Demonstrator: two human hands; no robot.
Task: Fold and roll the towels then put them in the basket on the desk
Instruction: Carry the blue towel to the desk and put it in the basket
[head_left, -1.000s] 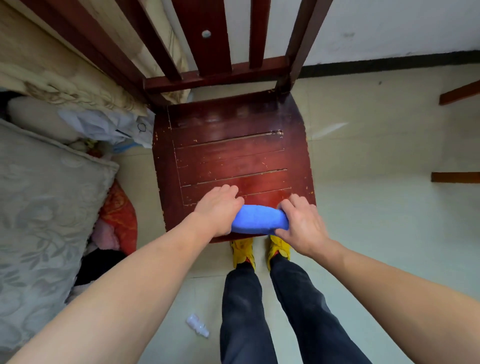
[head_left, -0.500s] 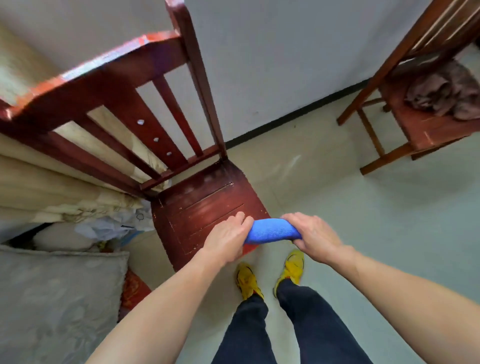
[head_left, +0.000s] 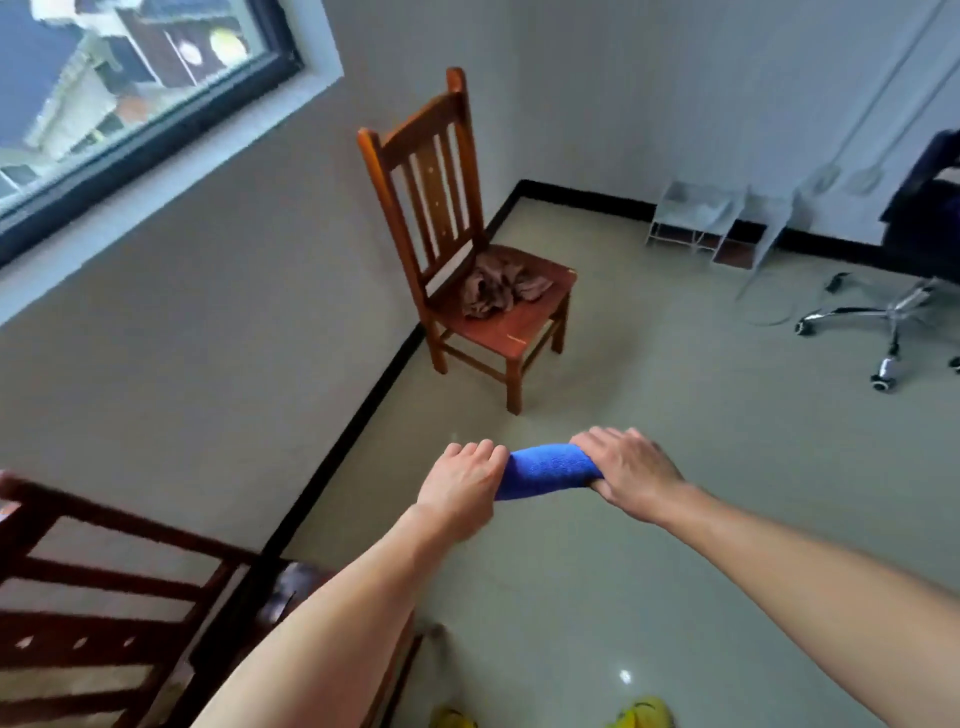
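Note:
A rolled blue towel (head_left: 550, 470) hangs in the air above the floor, held level between both hands. My left hand (head_left: 462, 486) grips its left end and my right hand (head_left: 628, 470) grips its right end. A crumpled brown towel (head_left: 501, 288) lies on the seat of a wooden chair (head_left: 519, 332) by the wall ahead. No basket or desk is in view.
The dark red chair (head_left: 104, 597) stands at the lower left, close to my left arm. An office chair's wheeled base (head_left: 893, 322) sits at the right. A low white rack (head_left: 701, 223) stands against the far wall. A window (head_left: 130, 93) is at the upper left.
The view has swung up and to the right, away from the dark red chair's seat. Both hands have lifted the rolled blue towel off that seat and carried it over the floor.

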